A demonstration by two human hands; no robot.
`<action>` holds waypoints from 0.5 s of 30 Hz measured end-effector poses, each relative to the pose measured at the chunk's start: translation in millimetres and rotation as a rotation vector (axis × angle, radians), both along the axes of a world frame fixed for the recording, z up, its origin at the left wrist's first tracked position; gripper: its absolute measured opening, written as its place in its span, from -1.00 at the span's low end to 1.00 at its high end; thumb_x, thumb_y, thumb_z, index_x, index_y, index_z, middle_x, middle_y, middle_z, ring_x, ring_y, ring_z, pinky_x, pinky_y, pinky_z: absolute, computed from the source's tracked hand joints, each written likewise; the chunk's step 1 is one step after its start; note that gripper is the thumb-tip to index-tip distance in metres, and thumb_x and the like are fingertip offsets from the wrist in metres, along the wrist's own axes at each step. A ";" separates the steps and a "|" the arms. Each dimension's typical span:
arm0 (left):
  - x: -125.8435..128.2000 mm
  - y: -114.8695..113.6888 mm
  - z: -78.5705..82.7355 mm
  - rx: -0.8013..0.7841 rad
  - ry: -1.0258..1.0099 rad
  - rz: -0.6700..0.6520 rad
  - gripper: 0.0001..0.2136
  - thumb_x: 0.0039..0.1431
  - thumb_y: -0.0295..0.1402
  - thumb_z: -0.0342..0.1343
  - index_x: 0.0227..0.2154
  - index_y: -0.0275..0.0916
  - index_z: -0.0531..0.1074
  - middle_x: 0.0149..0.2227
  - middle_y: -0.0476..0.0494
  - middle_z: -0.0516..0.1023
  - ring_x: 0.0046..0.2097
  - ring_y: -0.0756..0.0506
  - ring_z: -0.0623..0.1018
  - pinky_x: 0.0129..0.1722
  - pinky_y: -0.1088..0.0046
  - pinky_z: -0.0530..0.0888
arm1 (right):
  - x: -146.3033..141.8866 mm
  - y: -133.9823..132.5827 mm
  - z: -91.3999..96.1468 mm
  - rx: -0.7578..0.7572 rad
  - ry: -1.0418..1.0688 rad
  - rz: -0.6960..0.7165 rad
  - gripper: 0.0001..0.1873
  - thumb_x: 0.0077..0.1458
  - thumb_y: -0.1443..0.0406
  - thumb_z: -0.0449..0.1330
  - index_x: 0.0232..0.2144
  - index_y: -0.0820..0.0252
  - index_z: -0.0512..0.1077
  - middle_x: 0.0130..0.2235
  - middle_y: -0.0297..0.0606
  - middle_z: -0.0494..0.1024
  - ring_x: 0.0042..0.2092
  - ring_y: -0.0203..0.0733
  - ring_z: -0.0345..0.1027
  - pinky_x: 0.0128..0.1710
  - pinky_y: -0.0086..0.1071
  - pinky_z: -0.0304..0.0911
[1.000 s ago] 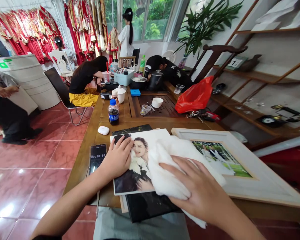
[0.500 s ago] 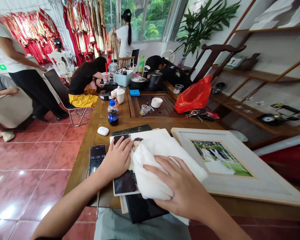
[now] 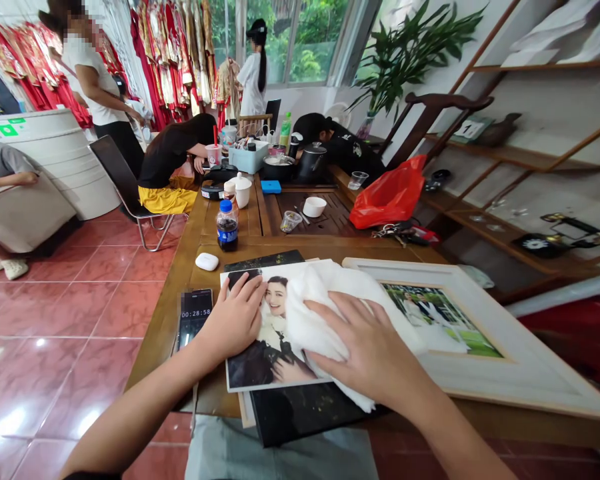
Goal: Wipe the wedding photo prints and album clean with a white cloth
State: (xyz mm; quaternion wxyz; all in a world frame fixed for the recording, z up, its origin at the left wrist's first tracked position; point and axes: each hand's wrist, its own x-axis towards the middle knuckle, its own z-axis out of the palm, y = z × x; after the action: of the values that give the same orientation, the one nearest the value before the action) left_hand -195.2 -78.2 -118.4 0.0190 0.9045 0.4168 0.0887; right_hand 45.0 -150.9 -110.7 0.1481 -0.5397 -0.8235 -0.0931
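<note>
My left hand (image 3: 237,313) lies flat on the upper left part of a photo panel (image 3: 267,363) printed with a portrait, fingers spread. My right hand (image 3: 367,353) grips a bunched white cloth (image 3: 313,310) and presses it on the panel's right side. That cloth hides the right part of the picture and trails over the edge of a pale framed wedding photo (image 3: 485,373). Beneath the panel is a dark board (image 3: 300,417) with gold flecks, jutting out at the table's front edge.
On the wooden table (image 3: 180,257), a phone (image 3: 195,320) with a timer and a white earbud case (image 3: 207,261) lie left. Behind are a cola bottle (image 3: 227,227), a white bowl (image 3: 314,207) and a red plastic bag (image 3: 390,193). Two people lean on the table's far end.
My right hand has slid the cloth rightward, uncovering the face and middle of the portrait. My left hand stays put. A standing person at the left has moved toward the clothes racks.
</note>
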 end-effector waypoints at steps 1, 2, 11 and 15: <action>0.2 0.0 -0.2 0.004 -0.001 0.000 -0.54 0.38 -0.42 -0.19 0.30 -0.28 0.21 0.36 -0.24 0.24 0.41 -0.30 0.14 0.34 -0.12 0.13 | -5.8 -0.5 1.2 -0.015 0.005 0.042 -0.37 0.13 0.00 0.20 0.18 0.13 0.39 0.09 0.07 0.45 0.12 0.22 0.30 0.07 0.09 0.14; 0.4 0.1 -0.4 0.008 -0.003 0.001 -0.54 0.39 -0.42 -0.19 0.30 -0.28 0.21 0.36 -0.24 0.24 0.41 -0.30 0.15 0.34 -0.13 0.14 | -10.8 -0.9 2.4 -0.032 0.013 0.081 -0.36 0.11 -0.01 0.22 0.18 0.13 0.39 0.10 0.08 0.45 0.13 0.22 0.29 0.08 0.09 0.13; -0.3 0.0 -0.9 0.005 -0.011 0.000 -0.52 0.36 -0.43 -0.17 0.31 -0.26 0.20 0.36 -0.26 0.24 0.41 -0.30 0.14 0.34 -0.13 0.13 | 3.5 14.0 0.4 -0.096 0.039 0.083 -0.34 0.08 0.00 0.24 0.20 0.05 0.38 0.13 0.02 0.46 0.15 0.20 0.29 0.10 0.08 0.14; 0.1 -0.7 0.0 -0.013 -0.001 -0.001 -0.51 0.36 -0.44 -0.17 0.32 -0.29 0.18 0.37 -0.27 0.21 0.41 -0.32 0.13 0.34 -0.15 0.13 | 19.2 24.4 -3.2 -0.049 0.017 -0.024 -0.32 0.14 -0.09 0.17 0.21 0.08 0.38 0.12 0.03 0.46 0.15 0.23 0.30 0.08 0.08 0.17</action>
State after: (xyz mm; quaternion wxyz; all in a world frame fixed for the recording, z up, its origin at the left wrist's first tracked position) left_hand -195.0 -78.9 -118.4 0.0250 0.9045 0.4168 0.0864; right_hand 64.2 -126.5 -113.9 0.1408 -0.5537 -0.8177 -0.0703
